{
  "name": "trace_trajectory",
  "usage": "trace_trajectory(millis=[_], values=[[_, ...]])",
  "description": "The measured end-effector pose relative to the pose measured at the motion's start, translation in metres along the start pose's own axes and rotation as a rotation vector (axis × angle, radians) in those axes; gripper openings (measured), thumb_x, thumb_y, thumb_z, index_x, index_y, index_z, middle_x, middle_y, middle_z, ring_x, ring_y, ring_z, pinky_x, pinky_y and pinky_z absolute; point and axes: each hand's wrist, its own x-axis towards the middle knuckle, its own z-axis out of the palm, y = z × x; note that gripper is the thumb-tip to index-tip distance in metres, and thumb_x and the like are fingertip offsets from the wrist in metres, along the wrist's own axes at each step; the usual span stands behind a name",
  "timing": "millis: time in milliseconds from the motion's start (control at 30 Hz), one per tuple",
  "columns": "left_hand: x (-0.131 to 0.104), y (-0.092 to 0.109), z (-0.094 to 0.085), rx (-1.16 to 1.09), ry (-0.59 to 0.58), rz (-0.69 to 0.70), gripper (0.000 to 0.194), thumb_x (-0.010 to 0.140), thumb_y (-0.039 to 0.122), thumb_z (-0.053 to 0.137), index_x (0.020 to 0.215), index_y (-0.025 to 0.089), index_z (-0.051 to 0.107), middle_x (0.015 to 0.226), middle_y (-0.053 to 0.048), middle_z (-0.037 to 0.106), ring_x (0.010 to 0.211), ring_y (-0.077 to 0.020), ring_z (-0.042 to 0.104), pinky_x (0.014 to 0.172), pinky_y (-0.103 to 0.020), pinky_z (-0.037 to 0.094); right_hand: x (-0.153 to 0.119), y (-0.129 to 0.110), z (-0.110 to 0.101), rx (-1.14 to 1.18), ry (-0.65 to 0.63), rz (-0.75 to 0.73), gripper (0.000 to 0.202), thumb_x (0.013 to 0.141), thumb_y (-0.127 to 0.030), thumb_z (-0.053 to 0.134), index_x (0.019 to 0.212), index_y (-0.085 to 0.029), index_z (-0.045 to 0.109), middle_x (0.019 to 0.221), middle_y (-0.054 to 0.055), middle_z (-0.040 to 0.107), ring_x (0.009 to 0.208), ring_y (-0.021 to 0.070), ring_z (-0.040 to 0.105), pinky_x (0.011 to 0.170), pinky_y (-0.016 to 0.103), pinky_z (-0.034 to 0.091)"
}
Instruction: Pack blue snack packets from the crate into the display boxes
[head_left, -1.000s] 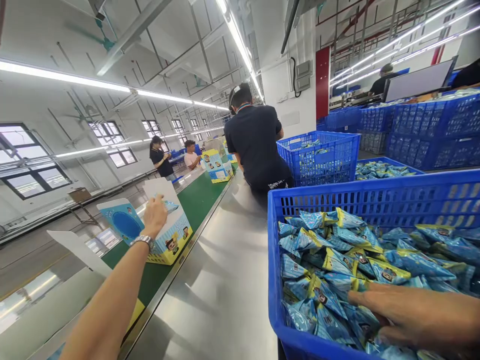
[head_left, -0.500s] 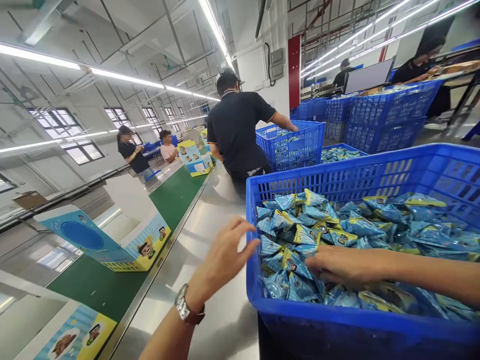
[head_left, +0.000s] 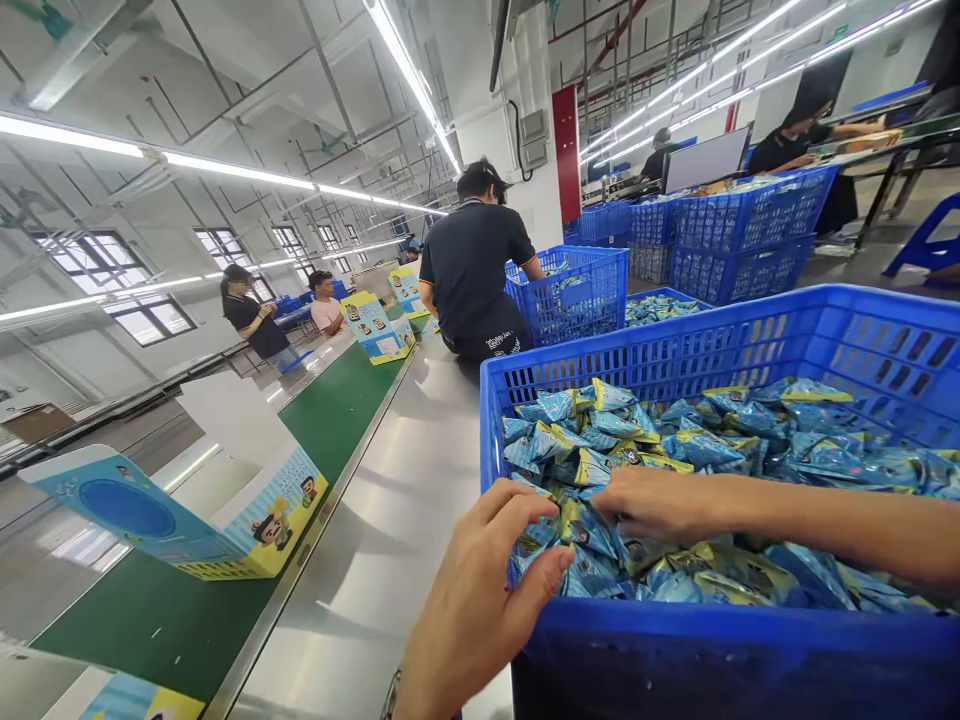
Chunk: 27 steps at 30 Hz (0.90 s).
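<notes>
A large blue crate (head_left: 675, 625) on the right holds a heap of blue and yellow triangular packets (head_left: 705, 450). Over the crate's near left corner, my left hand (head_left: 491, 590) has its thumb and fingers apart with nothing between them. My right hand (head_left: 652, 505) reaches in from the right and lies among the packets; its fingertips are hidden, so what they grip cannot be made out. An open printed carton (head_left: 277, 515) stands on the green conveyor belt (head_left: 150, 620) at the left.
Beside the belt runs a metal surface (head_left: 397, 450). Ahead, a person in a dark shirt (head_left: 476, 270) reaches into another blue crate (head_left: 577, 300). More cartons (head_left: 379, 330) stand farther along the belt. Stacked crates (head_left: 742, 240) and other people are in the background.
My left hand has moved right and nearer, from beside the crate to over its corner. My right hand has shifted slightly left among the packets. The cartons appear farther left in view.
</notes>
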Motion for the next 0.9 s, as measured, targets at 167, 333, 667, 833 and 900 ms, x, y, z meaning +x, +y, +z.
trace_trajectory(millis=[167,333,667,833,900], values=[[-0.007,0.006,0.006,-0.05,0.017,-0.018,0.014,0.112,0.025,0.067,0.125,0.024,0.071,0.122,-0.004,0.074,0.111,-0.0221,0.073,0.1,-0.035,0.056,-0.014,-0.013,-0.038,0.336,0.15,-0.004,0.043,0.106,-0.062,0.057,0.087,-0.023,0.06,0.071,-0.001,0.056,0.066,0.019,0.05,0.065,0.033,0.04],[-0.004,0.003,0.018,0.044,-0.003,-0.048,0.025,0.11,0.028,0.073,0.133,0.022,0.067,0.129,-0.009,0.075,0.119,-0.0298,0.074,0.101,-0.043,0.059,-0.022,-0.048,-0.039,0.867,0.25,-0.009,0.057,0.095,-0.076,0.082,0.087,-0.021,0.066,0.073,0.0,0.065,0.065,0.016,0.055,0.063,0.029,0.047],[0.002,-0.009,0.033,0.231,0.217,0.05,0.017,0.11,0.009,0.056,0.102,0.023,0.063,0.091,0.0,0.069,0.079,-0.0192,0.069,0.071,-0.03,0.051,-0.012,-0.046,-0.019,1.16,0.262,-0.025,0.054,0.103,-0.073,0.076,0.116,-0.021,0.069,0.094,0.006,0.078,0.079,0.0196,0.069,0.076,0.033,0.057],[-0.007,-0.004,0.013,0.104,0.562,-0.039,0.014,0.114,0.019,0.058,0.102,0.025,0.063,0.085,0.004,0.066,0.074,-0.0136,0.064,0.071,-0.024,0.049,-0.002,0.0,-0.004,0.427,0.214,-0.04,0.069,0.101,-0.062,0.066,0.153,-0.016,0.066,0.15,0.022,0.069,0.134,0.042,0.066,0.116,0.06,0.053],[-0.013,0.001,0.007,0.053,0.667,-0.099,0.016,0.115,0.025,0.061,0.099,0.024,0.063,0.08,0.005,0.063,0.069,-0.0128,0.059,0.069,-0.024,0.047,0.002,0.014,0.01,0.239,0.118,-0.094,0.07,0.1,-0.052,0.064,0.159,-0.016,0.064,0.156,0.023,0.065,0.144,0.0448,0.061,0.125,0.063,0.046]])
